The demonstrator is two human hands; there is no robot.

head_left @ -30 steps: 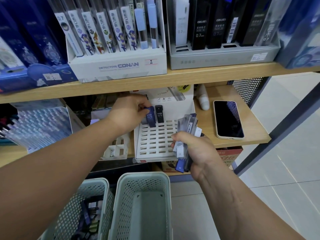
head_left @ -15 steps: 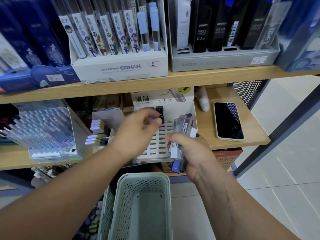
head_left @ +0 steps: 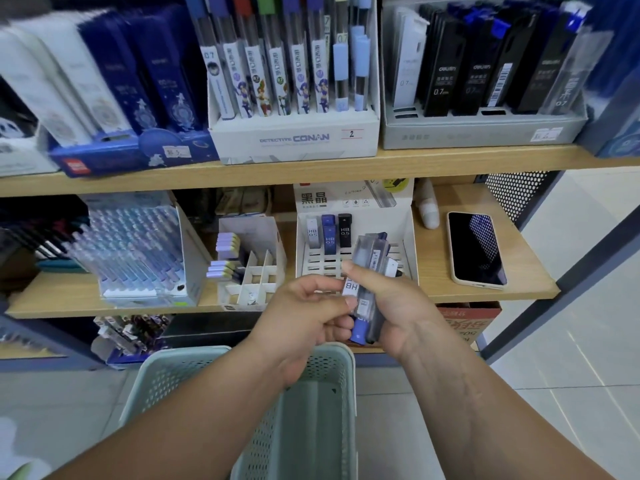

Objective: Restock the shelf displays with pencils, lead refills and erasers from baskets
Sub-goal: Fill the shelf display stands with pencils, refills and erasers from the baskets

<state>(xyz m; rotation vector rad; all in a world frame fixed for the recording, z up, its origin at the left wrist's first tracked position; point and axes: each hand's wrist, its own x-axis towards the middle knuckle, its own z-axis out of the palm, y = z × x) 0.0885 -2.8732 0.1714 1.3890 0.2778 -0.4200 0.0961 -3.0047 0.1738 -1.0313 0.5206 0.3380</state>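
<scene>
Just in front of the slotted display rack (head_left: 318,263), the left hand (head_left: 311,313) — back from seating a blue refill (head_left: 329,235) in its rear row — pinches the next of the lead refill cases (head_left: 372,271) gripped in the right hand (head_left: 391,306) — most slots unfilled.

We find the slotted stand (head_left: 356,202) on the lower shelf (head_left: 485,295), with three refill cases (head_left: 329,233) upright in its back row. The divider box (head_left: 254,275) sits just left of it, and the phone (head_left: 476,249) lies flat to its right. In front of the stand, our right hand (head_left: 401,306) grips a bundle of cases (head_left: 372,268), and our left hand (head_left: 311,310) pinches its lower end. The basket (head_left: 311,410) stands below, in front of the shelf.
</scene>
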